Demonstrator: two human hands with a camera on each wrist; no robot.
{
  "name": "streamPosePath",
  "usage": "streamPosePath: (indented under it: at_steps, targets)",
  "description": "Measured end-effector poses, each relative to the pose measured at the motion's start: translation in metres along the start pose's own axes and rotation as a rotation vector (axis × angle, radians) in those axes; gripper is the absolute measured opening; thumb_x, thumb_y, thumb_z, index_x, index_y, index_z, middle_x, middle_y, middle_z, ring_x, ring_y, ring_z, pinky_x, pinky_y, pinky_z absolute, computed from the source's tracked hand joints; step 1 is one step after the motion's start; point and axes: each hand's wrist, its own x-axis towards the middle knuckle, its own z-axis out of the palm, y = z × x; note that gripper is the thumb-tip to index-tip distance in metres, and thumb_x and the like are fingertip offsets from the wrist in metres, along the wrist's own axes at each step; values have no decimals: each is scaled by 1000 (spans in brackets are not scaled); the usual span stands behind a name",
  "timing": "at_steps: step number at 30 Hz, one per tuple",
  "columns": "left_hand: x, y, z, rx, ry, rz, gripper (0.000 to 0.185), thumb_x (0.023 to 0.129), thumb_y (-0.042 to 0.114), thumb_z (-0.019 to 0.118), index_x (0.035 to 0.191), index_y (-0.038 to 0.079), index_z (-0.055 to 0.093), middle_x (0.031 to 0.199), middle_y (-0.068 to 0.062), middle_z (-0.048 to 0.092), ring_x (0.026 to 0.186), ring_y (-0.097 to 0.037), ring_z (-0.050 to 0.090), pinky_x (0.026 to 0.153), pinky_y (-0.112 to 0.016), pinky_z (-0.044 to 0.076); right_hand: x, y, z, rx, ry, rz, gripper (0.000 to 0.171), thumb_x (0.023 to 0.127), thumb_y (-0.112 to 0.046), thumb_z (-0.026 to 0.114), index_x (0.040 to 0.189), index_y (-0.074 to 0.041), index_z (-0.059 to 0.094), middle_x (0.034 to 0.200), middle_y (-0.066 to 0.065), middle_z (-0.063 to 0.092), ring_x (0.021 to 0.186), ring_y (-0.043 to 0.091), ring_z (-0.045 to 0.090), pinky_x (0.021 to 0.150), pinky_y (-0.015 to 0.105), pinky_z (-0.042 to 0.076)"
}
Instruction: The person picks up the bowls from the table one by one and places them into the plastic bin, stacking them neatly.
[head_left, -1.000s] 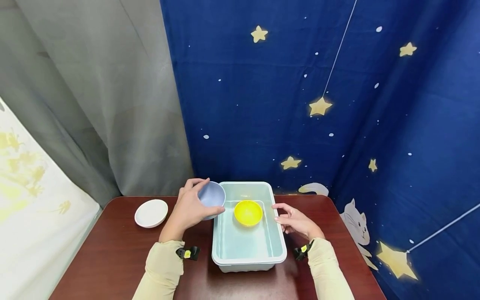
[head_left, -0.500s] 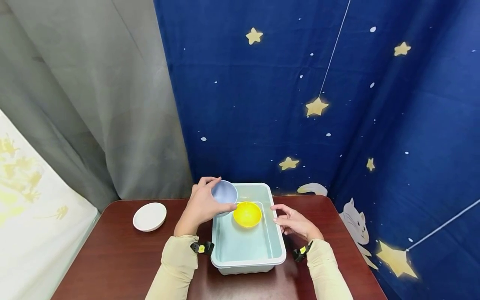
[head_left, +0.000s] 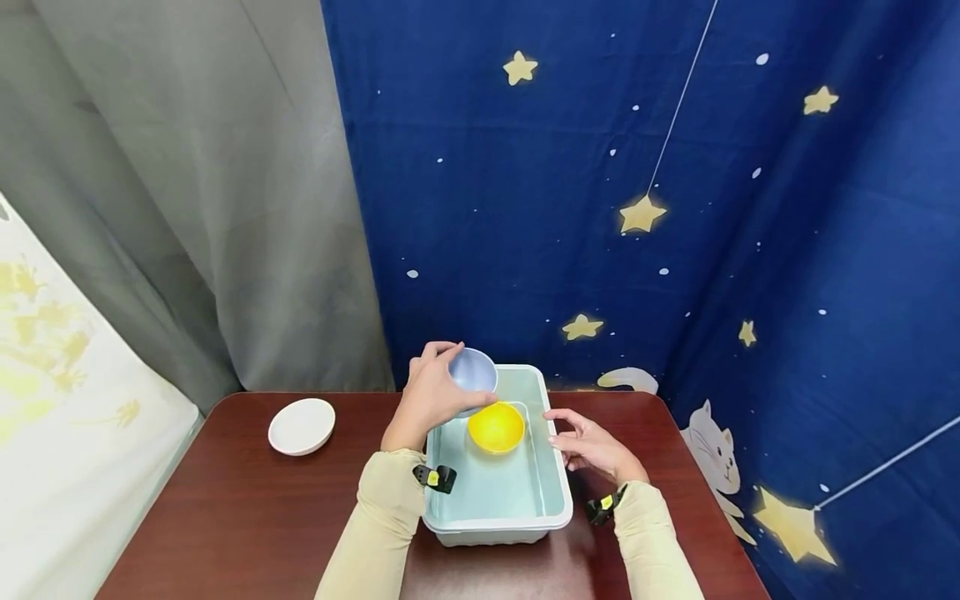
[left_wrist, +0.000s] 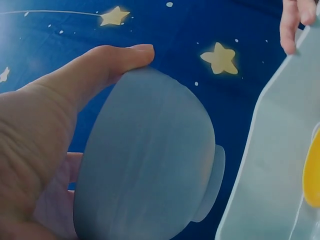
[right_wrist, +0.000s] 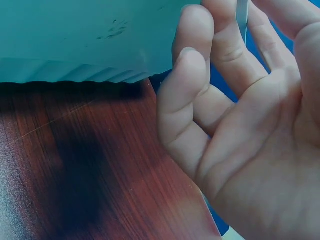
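My left hand (head_left: 429,393) grips the pale blue plastic bowl (head_left: 473,371), tilted, above the light green rectangular tub's (head_left: 558,492) far-left corner, just behind the yellow bowl (head_left: 496,427). My right hand (head_left: 592,442), fingers loose, apparently touches the tub's right rim.

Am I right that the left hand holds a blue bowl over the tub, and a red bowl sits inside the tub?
Nearly. The left hand does hold the blue bowl over the far left corner of the tub, but the bowl inside is yellow, not red. The head view shows it plainly.
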Motion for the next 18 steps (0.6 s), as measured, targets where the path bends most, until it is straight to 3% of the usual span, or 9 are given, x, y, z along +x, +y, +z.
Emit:
streamPosePath:
  at_steps: [9,18]
  targets:
    - [10,5,21,-29,16,-37,99,65,56,89,151,22,52,154,-2,43,129,-31,42,95,-53,54,-1,1,-1,7,24,15,58,98,-25,69,149,-17,43,80,-4,67,68,15,60,65,28,53]
    - [13,1,45,-64,45,-52,99,64,57,90,149,22,53,152,-1,45,127,-30,42,95,-54,53,1,5,0,48,4,-10,60,98,-22,69,151,-13,42,79,-5,64,67,15,58,61,24,52]
